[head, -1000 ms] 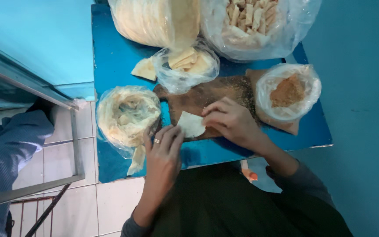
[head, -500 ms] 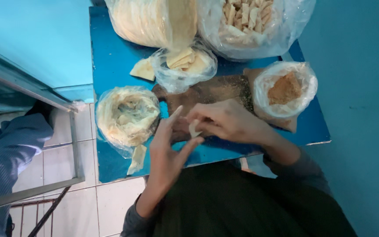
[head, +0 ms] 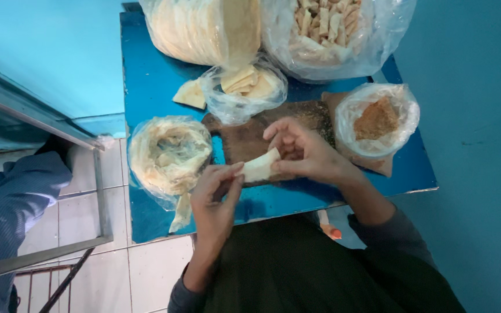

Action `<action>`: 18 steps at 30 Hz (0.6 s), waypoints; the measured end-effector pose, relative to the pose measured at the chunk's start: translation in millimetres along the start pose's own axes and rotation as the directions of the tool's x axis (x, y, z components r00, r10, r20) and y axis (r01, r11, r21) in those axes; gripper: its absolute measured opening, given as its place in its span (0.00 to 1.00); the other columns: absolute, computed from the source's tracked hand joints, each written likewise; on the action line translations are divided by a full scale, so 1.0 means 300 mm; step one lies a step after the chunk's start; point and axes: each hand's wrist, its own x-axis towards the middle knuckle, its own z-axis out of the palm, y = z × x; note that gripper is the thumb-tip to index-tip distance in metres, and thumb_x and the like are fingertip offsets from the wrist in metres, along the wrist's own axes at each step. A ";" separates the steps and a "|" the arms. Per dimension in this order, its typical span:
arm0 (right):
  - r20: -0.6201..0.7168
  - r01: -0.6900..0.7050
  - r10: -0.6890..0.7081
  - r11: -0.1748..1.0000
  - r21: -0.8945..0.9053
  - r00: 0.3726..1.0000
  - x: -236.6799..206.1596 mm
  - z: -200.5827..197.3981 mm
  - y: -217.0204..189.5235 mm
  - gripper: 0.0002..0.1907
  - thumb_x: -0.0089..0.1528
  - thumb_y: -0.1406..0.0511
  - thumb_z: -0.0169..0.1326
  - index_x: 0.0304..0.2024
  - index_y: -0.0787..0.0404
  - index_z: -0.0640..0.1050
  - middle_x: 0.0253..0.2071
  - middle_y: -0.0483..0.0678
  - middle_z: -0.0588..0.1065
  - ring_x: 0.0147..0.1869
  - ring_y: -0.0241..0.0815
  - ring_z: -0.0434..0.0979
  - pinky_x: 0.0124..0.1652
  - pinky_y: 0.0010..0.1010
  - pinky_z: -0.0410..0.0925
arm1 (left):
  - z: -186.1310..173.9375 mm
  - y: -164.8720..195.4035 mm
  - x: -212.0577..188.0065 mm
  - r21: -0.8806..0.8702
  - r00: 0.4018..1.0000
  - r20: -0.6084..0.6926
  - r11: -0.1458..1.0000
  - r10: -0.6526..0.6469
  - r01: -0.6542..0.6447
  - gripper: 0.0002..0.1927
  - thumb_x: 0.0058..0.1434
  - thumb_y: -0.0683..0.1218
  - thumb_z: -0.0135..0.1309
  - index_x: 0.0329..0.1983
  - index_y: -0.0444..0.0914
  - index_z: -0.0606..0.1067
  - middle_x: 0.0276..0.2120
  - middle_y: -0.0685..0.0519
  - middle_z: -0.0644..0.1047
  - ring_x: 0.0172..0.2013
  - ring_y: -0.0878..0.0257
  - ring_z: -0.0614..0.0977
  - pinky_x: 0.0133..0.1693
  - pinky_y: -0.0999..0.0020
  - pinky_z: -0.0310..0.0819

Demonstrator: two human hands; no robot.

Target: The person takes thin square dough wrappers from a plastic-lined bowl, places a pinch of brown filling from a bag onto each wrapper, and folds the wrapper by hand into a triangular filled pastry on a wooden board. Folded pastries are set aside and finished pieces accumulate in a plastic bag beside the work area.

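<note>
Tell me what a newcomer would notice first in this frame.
First, the two hands at the centre: the left hand and right hand together pinch a pale pastry roll over a dark wooden board. Around them on the blue table sit clear plastic bags: brown filling at right, finished rolls at top right, a wrapper stack at top.

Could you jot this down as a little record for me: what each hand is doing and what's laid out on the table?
Left hand: pinches the near end of a pale pastry roll.
Right hand: grips the roll's other end, over a dark wooden board.
Table: blue top.
Left of board: open bag of thin pale sheets.
Right of board: bag of brown crumbly filling.
Far edge: bag of finished rolls, large wrapper stack.
Far left: another person's blue sleeve.
</note>
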 end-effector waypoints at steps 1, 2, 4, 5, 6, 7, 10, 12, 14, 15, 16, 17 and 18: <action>-0.022 0.006 -0.007 1.000 -0.019 1.000 -0.001 -0.002 0.004 0.30 0.60 0.73 0.60 0.63 0.58 0.65 0.44 0.47 0.75 0.47 0.35 0.78 0.43 0.26 0.72 | 0.000 0.005 -0.011 0.068 0.999 0.000 0.997 0.034 -0.034 0.12 0.64 0.33 0.58 0.50 0.33 0.78 0.42 0.50 0.78 0.40 0.64 0.82 0.42 0.74 0.78; -0.043 0.013 -0.015 0.999 -0.038 0.999 0.000 -0.001 0.004 0.30 0.61 0.72 0.59 0.64 0.58 0.65 0.45 0.47 0.75 0.47 0.35 0.78 0.43 0.26 0.72 | 0.003 0.008 -0.018 0.136 0.998 0.004 0.988 0.069 -0.069 0.10 0.64 0.34 0.58 0.49 0.34 0.78 0.42 0.50 0.78 0.40 0.62 0.83 0.42 0.73 0.79; -0.068 0.040 -0.047 0.995 -0.091 0.997 0.008 0.011 0.000 0.28 0.64 0.71 0.58 0.65 0.58 0.65 0.46 0.48 0.76 0.49 0.35 0.79 0.45 0.26 0.73 | 0.025 0.012 -0.033 0.327 0.987 -0.020 0.934 0.159 -0.144 0.09 0.63 0.35 0.59 0.47 0.33 0.78 0.42 0.48 0.78 0.38 0.58 0.82 0.41 0.69 0.78; -0.071 0.061 -0.069 0.991 -0.121 0.995 0.012 0.021 -0.007 0.27 0.65 0.70 0.57 0.65 0.58 0.65 0.47 0.48 0.77 0.51 0.35 0.80 0.48 0.27 0.74 | 0.037 0.013 -0.040 0.420 0.978 -0.027 0.890 0.205 -0.175 0.09 0.63 0.35 0.60 0.46 0.33 0.78 0.42 0.48 0.78 0.37 0.55 0.82 0.40 0.67 0.77; -0.072 0.080 -0.092 0.985 -0.151 0.993 0.017 0.033 -0.015 0.26 0.66 0.70 0.57 0.65 0.58 0.66 0.48 0.49 0.78 0.53 0.36 0.81 0.50 0.27 0.75 | 0.047 0.012 -0.041 0.478 0.974 -0.018 0.857 0.227 -0.192 0.09 0.63 0.36 0.60 0.46 0.33 0.78 0.43 0.46 0.77 0.39 0.54 0.81 0.41 0.65 0.77; -0.115 0.065 -0.106 0.946 -0.316 0.988 0.027 0.050 -0.024 0.27 0.65 0.69 0.58 0.65 0.57 0.66 0.47 0.48 0.79 0.51 0.37 0.82 0.49 0.28 0.75 | 0.057 0.008 -0.040 0.533 0.969 -0.009 0.821 0.249 -0.206 0.09 0.63 0.37 0.60 0.47 0.33 0.77 0.44 0.45 0.76 0.40 0.52 0.81 0.42 0.63 0.76; -0.173 0.059 -0.266 0.684 -0.727 0.948 0.040 0.106 -0.065 0.30 0.62 0.67 0.61 0.65 0.55 0.68 0.46 0.49 0.79 0.49 0.43 0.82 0.47 0.33 0.75 | 0.077 -0.005 -0.033 0.713 0.950 0.027 0.660 0.311 -0.237 0.08 0.62 0.39 0.61 0.44 0.34 0.78 0.46 0.43 0.75 0.46 0.47 0.77 0.46 0.56 0.73; -0.082 0.131 -0.465 0.408 -0.903 0.882 0.032 0.138 -0.101 0.33 0.58 0.67 0.64 0.65 0.57 0.68 0.49 0.53 0.76 0.53 0.51 0.79 0.48 0.40 0.72 | 0.085 -0.017 -0.028 0.784 0.922 0.052 0.556 0.384 -0.276 0.08 0.61 0.40 0.61 0.43 0.33 0.77 0.49 0.41 0.75 0.50 0.44 0.75 0.52 0.49 0.70; -0.072 0.082 -0.442 0.319 -0.944 0.894 0.022 0.152 -0.143 0.36 0.52 0.64 0.64 0.64 0.54 0.71 0.48 0.52 0.75 0.52 0.54 0.76 0.45 0.44 0.71 | 0.087 -0.032 -0.025 0.817 0.871 0.074 0.471 0.485 -0.332 0.11 0.62 0.40 0.60 0.45 0.31 0.76 0.53 0.39 0.74 0.54 0.43 0.73 0.60 0.41 0.65; -0.066 0.060 -0.431 0.273 -0.960 0.900 0.028 0.159 -0.158 0.38 0.48 0.63 0.64 0.63 0.53 0.72 0.47 0.51 0.74 0.51 0.56 0.75 0.43 0.45 0.71 | 0.089 -0.040 -0.026 0.808 0.875 0.088 0.479 0.476 -0.342 0.11 0.62 0.41 0.60 0.45 0.31 0.76 0.52 0.40 0.74 0.54 0.44 0.73 0.61 0.39 0.63; 0.040 0.149 -0.432 0.221 -0.964 0.901 0.048 0.166 -0.169 0.35 0.51 0.65 0.62 0.62 0.51 0.73 0.48 0.52 0.72 0.53 0.55 0.74 0.43 0.44 0.71 | 0.092 -0.048 -0.030 0.798 0.879 0.104 0.488 0.466 -0.353 0.11 0.62 0.41 0.59 0.45 0.31 0.77 0.51 0.40 0.74 0.54 0.45 0.74 0.61 0.37 0.61; 0.143 0.234 -0.426 0.171 -0.957 0.894 0.079 0.168 -0.176 0.32 0.53 0.66 0.59 0.62 0.50 0.74 0.50 0.53 0.71 0.54 0.55 0.74 0.43 0.43 0.72 | 0.093 -0.057 -0.034 0.787 0.882 0.122 0.497 0.454 -0.365 0.11 0.62 0.41 0.59 0.46 0.32 0.77 0.50 0.41 0.74 0.53 0.46 0.75 0.62 0.35 0.59; 0.244 0.319 -0.413 0.122 -0.940 0.877 0.112 0.170 -0.178 0.30 0.55 0.68 0.57 0.62 0.48 0.75 0.51 0.54 0.69 0.56 0.55 0.73 0.43 0.42 0.72 | 0.092 -0.066 -0.038 0.775 0.889 0.165 0.501 0.428 -0.385 0.11 0.62 0.41 0.59 0.46 0.31 0.77 0.49 0.41 0.74 0.53 0.45 0.74 0.62 0.35 0.59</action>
